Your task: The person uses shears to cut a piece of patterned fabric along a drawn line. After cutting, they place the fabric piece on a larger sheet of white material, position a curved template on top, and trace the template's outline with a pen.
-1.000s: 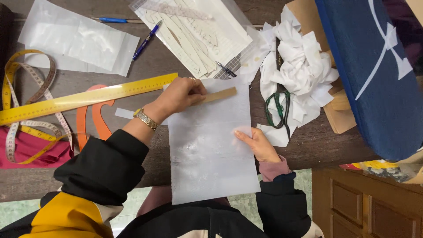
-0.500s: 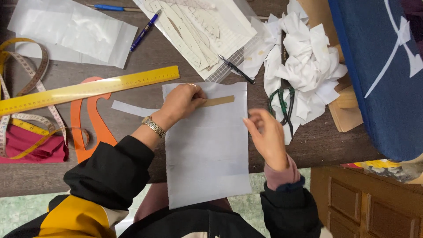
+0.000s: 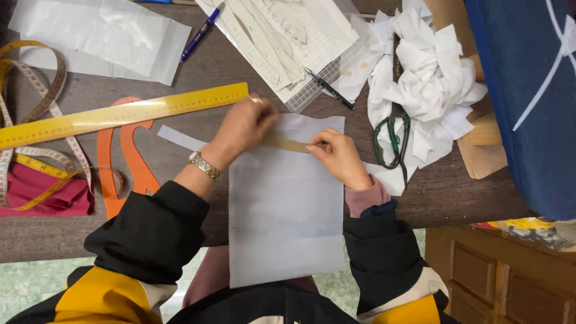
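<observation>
Tan and narrow, a small ruler (image 3: 288, 143) lay flat under both sets of fingers, its long axis running left to right across the top of a white sheet (image 3: 285, 204). The left hand (image 3: 243, 126) pressed down on its left end, fingers curled over it; the right hand (image 3: 339, 157) pinched its right end. Neither hand was nearer than the other. The sheet hung over the near edge of the bench (image 3: 180, 72). Beyond the left hand lay a long yellow ruler (image 3: 120, 114); an orange curve template (image 3: 129, 159) lay left.

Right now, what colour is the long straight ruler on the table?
Yellow; the long ruler shows best in the head view.
</observation>
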